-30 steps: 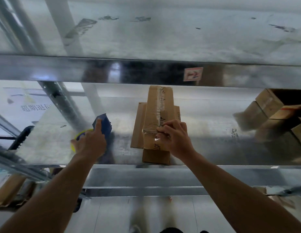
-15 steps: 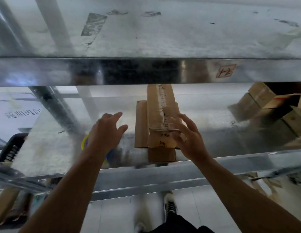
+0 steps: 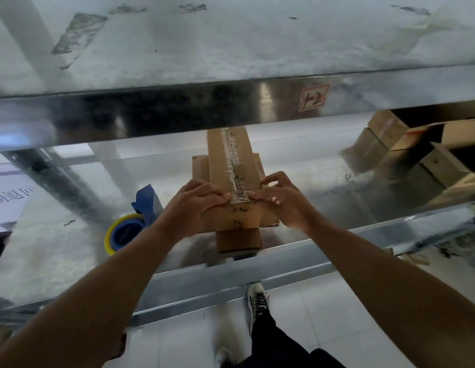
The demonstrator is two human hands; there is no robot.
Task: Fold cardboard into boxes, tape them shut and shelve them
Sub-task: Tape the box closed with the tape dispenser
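Note:
A long narrow cardboard box (image 3: 225, 158) with clear printed tape along its top lies on the metal shelf (image 3: 324, 197), resting on flat cardboard pieces (image 3: 200, 168). My left hand (image 3: 199, 205) and my right hand (image 3: 283, 201) grip the box's near end from either side. Their bent fingertips meet on the tape strip across the top. A blue tape dispenser (image 3: 132, 224) with a yellow roll lies on the shelf, left of my left wrist.
An upper shelf beam (image 3: 178, 112) with a handwritten label (image 3: 313, 98) runs just above the box. Several cardboard boxes (image 3: 417, 150) are piled at the right of the shelf. A slanted metal upright (image 3: 53, 179) stands at left. My feet and tiled floor show below.
My left hand let go of the tape dispenser and came across to the box. Both hands opened briefly, then closed together on the box's near end.

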